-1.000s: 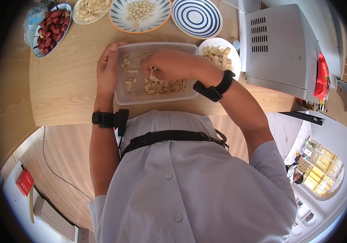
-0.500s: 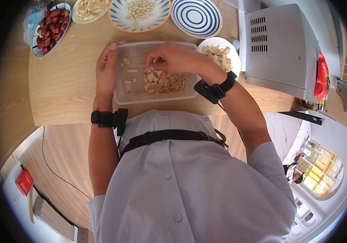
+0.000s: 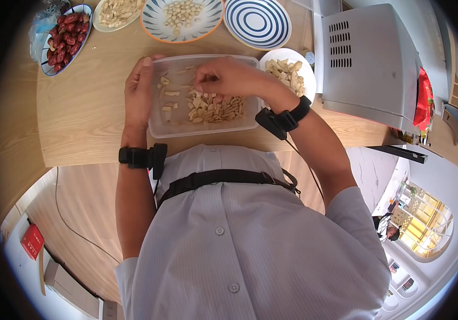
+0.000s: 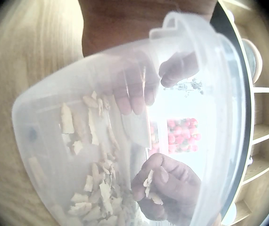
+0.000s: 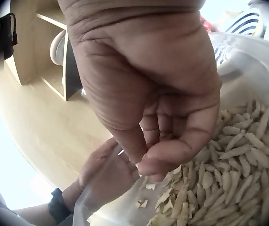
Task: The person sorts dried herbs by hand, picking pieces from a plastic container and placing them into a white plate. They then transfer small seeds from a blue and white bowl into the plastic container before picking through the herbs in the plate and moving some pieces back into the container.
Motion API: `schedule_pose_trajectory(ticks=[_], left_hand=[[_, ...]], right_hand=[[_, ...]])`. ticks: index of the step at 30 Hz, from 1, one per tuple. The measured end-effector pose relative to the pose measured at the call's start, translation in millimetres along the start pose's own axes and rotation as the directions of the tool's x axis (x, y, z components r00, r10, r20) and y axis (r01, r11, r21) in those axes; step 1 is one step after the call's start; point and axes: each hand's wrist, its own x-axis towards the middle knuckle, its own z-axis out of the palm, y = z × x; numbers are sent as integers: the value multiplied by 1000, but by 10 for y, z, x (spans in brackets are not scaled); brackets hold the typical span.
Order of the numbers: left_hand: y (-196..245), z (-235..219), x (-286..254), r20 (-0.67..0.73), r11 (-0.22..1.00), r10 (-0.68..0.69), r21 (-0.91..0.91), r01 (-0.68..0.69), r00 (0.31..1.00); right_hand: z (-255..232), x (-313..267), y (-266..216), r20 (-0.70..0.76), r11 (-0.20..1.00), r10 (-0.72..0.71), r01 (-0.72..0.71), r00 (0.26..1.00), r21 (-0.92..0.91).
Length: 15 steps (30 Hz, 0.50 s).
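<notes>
A translucent plastic box (image 3: 205,133) stands on the wooden table, with pale flat dried slices (image 3: 199,100) and slim, spindle-shaped dried roots (image 3: 231,110) heaped in it. My left hand (image 3: 139,95) grips the box by its left end wall, thumb near the rim. Over the heap, my right hand (image 3: 234,77) pinches a small pale dried piece (image 4: 148,182) between thumb and index finger, as the left wrist view shows through the plastic. In the right wrist view the curled fingers cover most of that piece. A few loose slices (image 3: 171,93) lie at the box's left end.
Behind the box are a dish of red dates (image 3: 69,40), a plate of pale slices (image 3: 116,12), a plate of round pale seeds (image 3: 182,16) and a blue-ringed plate (image 3: 278,31). A white plate of dried pieces (image 3: 291,80) adjoins its right side, near a grey appliance (image 3: 370,64).
My right hand has lifted from low in the box and shifted slightly right, its fingertips now pinched together above the heap. The left hand keeps its grip on the box.
</notes>
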Motion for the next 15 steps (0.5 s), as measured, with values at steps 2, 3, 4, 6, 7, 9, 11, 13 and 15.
schedule_pose_trajectory(ticks=[2,3,4,6,7,9,11,13,15], left_hand=[[3,5,-1,-4,1000,-2,-1,2,1000],[4,6,-1,-8,1000,-3,0,3,1000],[5,8,0,-11,1000,-5,2,5,1000],[2,5,4,-8,1000,2,7,-2,1000],[-1,1,5,-7,1000,5,10,-5,1000],[-17,-11,11,-1,1000,6,11,-6,1000],[-27,-16,13,2,1000,2,9,-2,1000],[-30,-19,15,2,1000,-5,1,5,1000],[-3,-7,4,-1,1000,-5,4,5,1000]], right_hand=[[8,-2,8,9,999,44,-45,999,31],[12,-6,3,14,998,46,-46,999,35],[16,-14,-4,18,998,47,-47,999,40],[16,-18,-8,22,998,48,-49,999,45],[16,-14,-7,22,998,48,-49,999,47],[19,-18,-8,19,998,46,-47,999,48],[24,-27,-19,12,998,40,-40,999,46],[22,-29,-14,26,994,60,-63,998,89],[20,-37,-11,35,990,62,-66,997,125]])
